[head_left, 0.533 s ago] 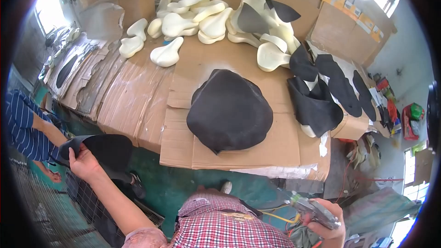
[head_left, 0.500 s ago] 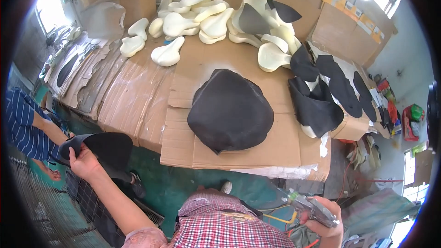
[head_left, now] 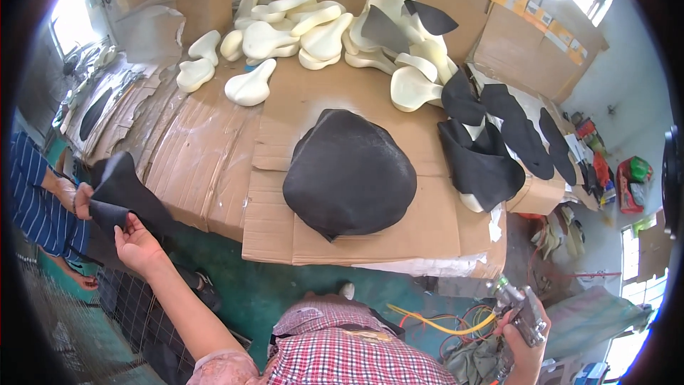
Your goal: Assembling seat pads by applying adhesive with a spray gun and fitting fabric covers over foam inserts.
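Observation:
My left hand (head_left: 140, 249) is at the lower left, its thumb and fingers apart at the edge of a black seat cover (head_left: 128, 189). A co-worker's hand (head_left: 82, 201) grips that cover's other side. At the lower right, my right hand (head_left: 526, 335) is wrapped round a metal spray gun (head_left: 524, 314) with a green part at its front end. Ahead of me on the cardboard-covered table (head_left: 271, 235) lies a stack of rounded black covers (head_left: 349, 175), neither hand touching it.
Cream foam bicycle saddles (head_left: 267, 39) are piled at the table's back. More black covers (head_left: 524, 132) lie on the right, one bent upward (head_left: 481, 164). A yellow hose (head_left: 442, 324) loops beside the gun. The co-worker in a striped shirt (head_left: 32, 196) stands at left.
My left hand has loosened from the black cover, which has moved up and left into the co-worker's grip. My right hand has turned the spray gun more upright and shifted it right.

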Demonstrator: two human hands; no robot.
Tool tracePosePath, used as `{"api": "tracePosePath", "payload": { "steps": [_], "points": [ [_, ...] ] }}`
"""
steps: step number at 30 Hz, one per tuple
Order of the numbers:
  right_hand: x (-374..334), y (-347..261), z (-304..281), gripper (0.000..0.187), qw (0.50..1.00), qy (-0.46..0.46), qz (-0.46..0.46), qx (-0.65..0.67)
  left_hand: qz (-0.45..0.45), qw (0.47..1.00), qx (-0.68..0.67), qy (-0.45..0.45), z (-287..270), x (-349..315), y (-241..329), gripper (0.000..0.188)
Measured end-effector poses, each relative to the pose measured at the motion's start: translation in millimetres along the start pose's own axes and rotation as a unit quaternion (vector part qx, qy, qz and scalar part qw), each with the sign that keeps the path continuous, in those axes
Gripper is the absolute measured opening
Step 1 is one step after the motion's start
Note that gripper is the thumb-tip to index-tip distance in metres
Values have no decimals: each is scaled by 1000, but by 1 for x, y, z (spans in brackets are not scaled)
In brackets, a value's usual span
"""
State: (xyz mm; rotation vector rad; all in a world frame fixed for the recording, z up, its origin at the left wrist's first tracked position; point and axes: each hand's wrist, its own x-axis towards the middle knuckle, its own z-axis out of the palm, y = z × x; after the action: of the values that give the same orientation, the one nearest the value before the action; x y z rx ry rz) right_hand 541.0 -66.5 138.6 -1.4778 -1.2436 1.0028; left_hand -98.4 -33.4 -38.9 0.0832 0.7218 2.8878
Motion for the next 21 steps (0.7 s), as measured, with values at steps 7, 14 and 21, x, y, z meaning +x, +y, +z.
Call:
{"api": "tracePosePath", "payload": {
  "steps": [7,14,21],
  "points": [
    [-4,7,-3,72,985,-163,57,15,-58,990,117,-49,14,-47,-70,23],
    [28,8,21,67,988,-101,-44,112,-256,833,440,-219,-31,-156,-215,26],
    [18,24,-26,69,979,-196,-9,-54,-68,612,690,-380,-37,-195,-256,31]
  ]
}}
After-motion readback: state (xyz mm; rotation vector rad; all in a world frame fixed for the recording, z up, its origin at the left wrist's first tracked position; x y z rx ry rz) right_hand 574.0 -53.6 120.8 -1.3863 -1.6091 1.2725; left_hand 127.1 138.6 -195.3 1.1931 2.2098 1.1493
